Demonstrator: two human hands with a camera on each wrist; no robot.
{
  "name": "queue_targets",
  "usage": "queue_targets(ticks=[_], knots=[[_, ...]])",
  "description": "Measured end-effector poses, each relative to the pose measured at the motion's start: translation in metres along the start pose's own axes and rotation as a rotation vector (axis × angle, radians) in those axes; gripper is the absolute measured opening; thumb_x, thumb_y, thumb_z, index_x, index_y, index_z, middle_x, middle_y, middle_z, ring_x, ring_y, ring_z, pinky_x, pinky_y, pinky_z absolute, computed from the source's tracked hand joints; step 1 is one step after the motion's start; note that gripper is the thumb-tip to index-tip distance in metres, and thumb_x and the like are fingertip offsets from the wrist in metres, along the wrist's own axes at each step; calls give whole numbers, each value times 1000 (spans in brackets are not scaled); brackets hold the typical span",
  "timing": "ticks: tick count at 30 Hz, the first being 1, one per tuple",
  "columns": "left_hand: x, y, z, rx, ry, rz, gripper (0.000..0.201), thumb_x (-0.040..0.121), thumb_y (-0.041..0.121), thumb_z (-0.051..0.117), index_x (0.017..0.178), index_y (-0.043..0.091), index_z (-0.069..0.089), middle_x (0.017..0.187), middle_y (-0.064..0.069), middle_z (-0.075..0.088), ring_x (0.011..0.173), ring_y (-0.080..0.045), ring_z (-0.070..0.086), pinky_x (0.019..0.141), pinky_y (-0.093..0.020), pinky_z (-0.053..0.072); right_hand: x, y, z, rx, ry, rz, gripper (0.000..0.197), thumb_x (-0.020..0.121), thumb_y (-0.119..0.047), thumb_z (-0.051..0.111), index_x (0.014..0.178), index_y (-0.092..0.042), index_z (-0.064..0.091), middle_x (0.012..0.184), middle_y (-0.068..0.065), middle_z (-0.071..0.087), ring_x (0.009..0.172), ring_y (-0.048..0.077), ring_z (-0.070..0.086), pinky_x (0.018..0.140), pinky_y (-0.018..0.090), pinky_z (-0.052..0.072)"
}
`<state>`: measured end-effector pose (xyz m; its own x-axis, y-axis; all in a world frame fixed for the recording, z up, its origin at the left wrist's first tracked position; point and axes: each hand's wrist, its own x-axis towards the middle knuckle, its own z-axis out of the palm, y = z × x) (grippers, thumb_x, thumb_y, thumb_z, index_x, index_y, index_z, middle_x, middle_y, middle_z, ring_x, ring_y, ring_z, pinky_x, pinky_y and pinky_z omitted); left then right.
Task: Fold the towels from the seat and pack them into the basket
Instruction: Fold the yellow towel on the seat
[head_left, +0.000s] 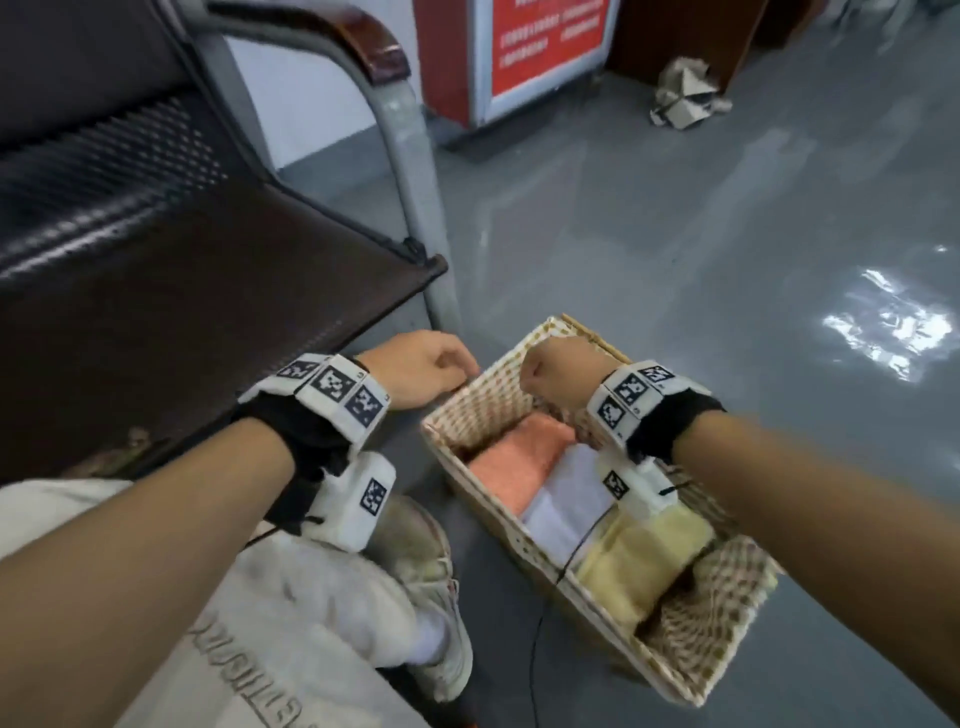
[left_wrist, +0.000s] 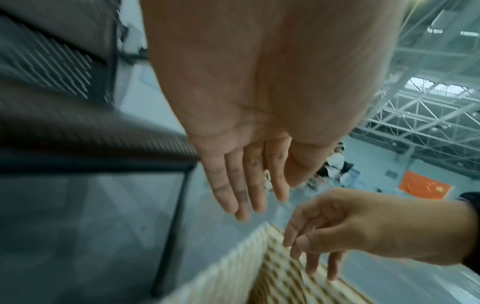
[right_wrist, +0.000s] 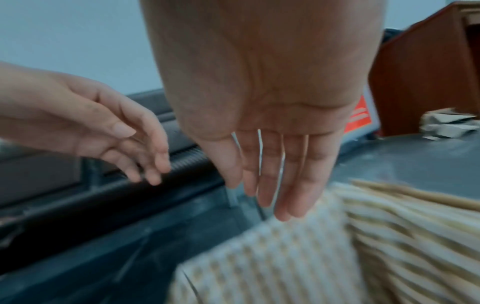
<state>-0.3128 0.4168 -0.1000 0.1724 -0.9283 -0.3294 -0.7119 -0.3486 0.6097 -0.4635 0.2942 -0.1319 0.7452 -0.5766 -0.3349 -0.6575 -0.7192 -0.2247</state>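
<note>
— Starting big: dark perforated metal bench seat shows no towels on the part we can see. Its left end runs out of view, so we could call the job done too soon.

— Agreed. Next, the rectangular woven basket with checked cloth liner sits on the grey floor just beside our shoe. A careless shift of the foot could knock it.

— Contents: folded orange towel, folded white towel and folded pale yellow towel lie side by side inside. Yellow one looks bulkiest; we judge it may spring open if nothing presses it flat.

— Hands? Left hand hovers at the basket's far-left corner, fingers loose and extended, gripping nothing. Right hand hangs over the far end, fingers straight, also empty.

— Thin black wrist cable drapes across the white towel. Lifting the right arm could drag a fold out.

— Liner edge near the fingertips looks loose; snagging it would tug the basket.
</note>
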Motion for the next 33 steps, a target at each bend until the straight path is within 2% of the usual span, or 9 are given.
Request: queue_targets(ticks=[3, 7, 14, 18, 20, 23, 26, 30, 33], knots=[[-39, -19, -63, 29, 169, -49, 14, 90, 25, 58, 100, 23, 66, 99, 2, 68, 97, -15, 62, 85, -26, 45, 24, -80, -42, 123, 65, -192, 20, 88, -19, 57, 102, -13, 71, 106, 6, 71, 100, 25, 64, 89, 30, 49], [-111, -67, -134, 59, 391, -176, 12, 89, 31, 58, 97, 28, 65, 96, 10, 66, 88, -9, 59, 78, -23, 42, 52, -192, -80, 153, 143, -470, 13, 84, -20, 64, 93, -22, 73, 96, -3, 71, 94, 13, 63, 70, 10, 34], [-274, -189, -194, -92, 675, -485, 4, 88, 35, 59, 87, 35, 64, 97, 7, 66, 90, -11, 62, 88, -34, 50, 79, -392, -87, -3, 62, -839, 14, 89, -27, 62, 98, -21, 72, 99, -2, 69, 94, 14, 62, 78, 22, 44], [-351, -249, -193, -136, 798, -651, 8, 88, 24, 61, 89, 21, 68, 99, -2, 69, 98, -21, 62, 93, -37, 47, 78, -492, -56, -106, -21, -1003, 18, 88, -30, 64, 100, -19, 71, 102, 0, 70, 96, 15, 63, 82, 26, 47], [-369, -269, -191, -149, 805, -729, 15, 89, 24, 60, 99, 14, 66, 106, -4, 67, 103, -22, 60, 96, -38, 45, 77, -517, -41, -135, -41, -1030, 20, 86, -29, 65, 101, -17, 71, 103, 3, 70, 99, 18, 62, 87, 29, 48], [-406, -309, -176, -188, 844, -858, 19, 90, 23, 59, 107, 17, 61, 113, -2, 63, 103, -20, 58, 92, -34, 47, 76, -568, -1, -152, -107, -1086, 19, 86, -26, 65, 100, -14, 69, 103, 4, 69, 98, 20, 61, 80, 24, 44], [-428, -336, -165, -116, 741, -968, 34, 90, 34, 57, 121, 21, 54, 116, 1, 58, 108, -18, 55, 88, -25, 40, 79, -599, 36, -182, -133, -1115, 20, 87, -24, 63, 103, -13, 67, 107, 7, 67, 102, 24, 60, 85, 29, 47], [-439, -354, -159, -74, 593, -979, 42, 83, 44, 64, 117, 20, 57, 100, 3, 56, 94, -16, 55, 86, -28, 44, 85, -625, 72, -133, -233, -1110, 44, 85, -25, 66, 126, -14, 53, 115, 10, 62, 108, 25, 56, 94, 35, 46], [-439, -362, -155, 8, 486, -926, 44, 75, 37, 76, 112, 18, 63, 92, 4, 48, 86, -13, 49, 78, -25, 41, 87, -638, 93, -166, -278, -1156, 47, 81, -29, 71, 123, -16, 55, 99, 6, 65, 94, 23, 60, 80, 29, 47]])
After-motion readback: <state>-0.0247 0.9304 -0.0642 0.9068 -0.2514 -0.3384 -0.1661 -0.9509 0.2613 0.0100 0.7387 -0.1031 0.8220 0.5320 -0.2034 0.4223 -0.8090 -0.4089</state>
